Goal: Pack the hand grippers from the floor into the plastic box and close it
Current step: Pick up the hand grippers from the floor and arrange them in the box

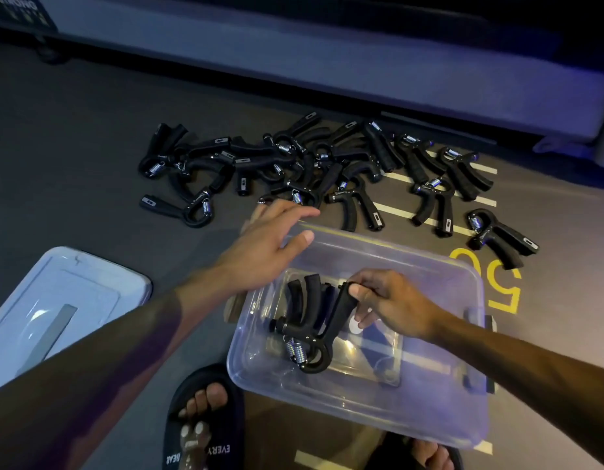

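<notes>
A clear plastic box (439, 415) stands open on the floor in front of me. Inside it, at the left, black hand grippers (307, 327) stand bunched with their springs down. My right hand (392, 303) pinches the handle tip of the rightmost one inside the box. My left hand (270, 239) hovers over the box's far left corner, fingers spread, holding nothing, close to the pile. Several black hand grippers (327, 164) lie scattered on the floor beyond the box. The lid (56, 310) lies flat on the floor to the left.
A grey padded platform edge (327, 56) runs along the back. Yellow floor markings with a number (497, 279) lie right of the box. My feet in black slippers (202, 418) are beside the box's near edge.
</notes>
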Available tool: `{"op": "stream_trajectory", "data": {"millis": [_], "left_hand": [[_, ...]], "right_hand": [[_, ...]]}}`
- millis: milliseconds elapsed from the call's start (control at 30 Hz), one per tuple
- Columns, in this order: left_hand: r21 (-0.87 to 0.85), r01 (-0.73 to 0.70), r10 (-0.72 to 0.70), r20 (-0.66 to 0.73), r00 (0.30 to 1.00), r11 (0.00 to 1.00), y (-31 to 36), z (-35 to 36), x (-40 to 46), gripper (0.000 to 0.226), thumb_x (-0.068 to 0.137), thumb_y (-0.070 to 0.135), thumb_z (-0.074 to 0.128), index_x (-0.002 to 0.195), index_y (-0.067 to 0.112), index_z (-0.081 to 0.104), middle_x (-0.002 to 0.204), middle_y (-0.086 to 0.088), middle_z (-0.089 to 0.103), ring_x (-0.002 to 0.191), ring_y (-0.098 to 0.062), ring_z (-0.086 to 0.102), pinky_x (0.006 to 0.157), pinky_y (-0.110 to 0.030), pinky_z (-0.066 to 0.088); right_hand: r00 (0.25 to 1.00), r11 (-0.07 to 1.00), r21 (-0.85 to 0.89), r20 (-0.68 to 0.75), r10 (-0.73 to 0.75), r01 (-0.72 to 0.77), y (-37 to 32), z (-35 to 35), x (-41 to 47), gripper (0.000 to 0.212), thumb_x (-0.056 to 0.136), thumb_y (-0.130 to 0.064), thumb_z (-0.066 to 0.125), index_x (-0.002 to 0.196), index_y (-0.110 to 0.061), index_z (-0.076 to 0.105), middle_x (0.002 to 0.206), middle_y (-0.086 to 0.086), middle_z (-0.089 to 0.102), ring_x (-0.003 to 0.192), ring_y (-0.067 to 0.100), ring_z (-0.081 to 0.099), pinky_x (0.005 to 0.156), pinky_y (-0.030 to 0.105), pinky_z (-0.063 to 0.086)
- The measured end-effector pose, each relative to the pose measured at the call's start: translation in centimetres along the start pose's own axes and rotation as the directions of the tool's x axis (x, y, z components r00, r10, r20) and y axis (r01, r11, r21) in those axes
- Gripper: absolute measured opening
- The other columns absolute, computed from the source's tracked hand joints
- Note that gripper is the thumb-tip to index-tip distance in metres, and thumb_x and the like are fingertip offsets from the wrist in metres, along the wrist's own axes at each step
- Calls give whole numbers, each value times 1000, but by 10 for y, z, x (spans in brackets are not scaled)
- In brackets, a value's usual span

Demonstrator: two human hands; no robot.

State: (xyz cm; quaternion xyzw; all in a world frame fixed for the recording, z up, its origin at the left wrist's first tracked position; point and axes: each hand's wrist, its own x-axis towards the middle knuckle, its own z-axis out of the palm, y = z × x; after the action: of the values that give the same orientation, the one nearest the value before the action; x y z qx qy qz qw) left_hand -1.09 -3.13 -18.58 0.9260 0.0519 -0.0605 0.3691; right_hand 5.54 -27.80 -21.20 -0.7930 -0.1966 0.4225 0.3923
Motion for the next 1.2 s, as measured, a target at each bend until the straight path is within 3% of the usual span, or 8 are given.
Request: {"op": "stream_trajectory", "data": {"millis": [200,367,567,733,967,1200], "left_hand": [[-4,-55,55,11,998,998,-6,5,3,44,105,39,33,139,28,58,130,7,56,123,-21,49,112,-45,33],[-16,-72,72,0,997,997,-8,7,3,42,105,34,35,138,25,59,128,4,56,122,-23,51,111,-45,35],[-29,-63,62,-7,998,998,-7,8,4,42,105,34,36,138,23,60,127,2,56,121,-23,51,110,-45,37],[-42,-51,50,-8,999,998,-7,9,3,42,105,36,36,138,24,59,124,3,56,121,-22,51,108,-44,39],[-48,-42,42,-13,999,998,-7,9,3,42,104,38,36,138,26,59,120,5,54,119,-19,50,106,-41,40],[-45,-60,58,-25,998,997,-9,11,3,37,107,34,39,138,26,59,119,4,54,118,-18,50,105,-39,40]], "right_hand": [[992,990,-63,7,124,-123,14,17,31,16,105,-13,48,103,-2,59,74,19,72,69,28,73,73,42,62],[987,986,-39,23,160,-159,12,24,42,15,104,-12,48,103,-3,60,65,10,65,62,24,67,64,31,59],[990,990,14,-21,141,-141,14,26,45,9,100,-10,57,105,-6,64,61,8,61,55,22,61,55,32,58],[989,990,2,-13,144,-144,17,30,44,14,97,-13,64,111,-12,63,69,9,69,62,31,70,58,44,63],[983,984,32,-34,179,-178,20,37,46,24,96,-11,65,119,-15,62,85,17,74,62,32,69,60,56,61],[978,976,-64,12,208,-206,18,35,50,22,99,-18,61,120,-24,59,93,16,74,73,35,74,56,49,62]]}}
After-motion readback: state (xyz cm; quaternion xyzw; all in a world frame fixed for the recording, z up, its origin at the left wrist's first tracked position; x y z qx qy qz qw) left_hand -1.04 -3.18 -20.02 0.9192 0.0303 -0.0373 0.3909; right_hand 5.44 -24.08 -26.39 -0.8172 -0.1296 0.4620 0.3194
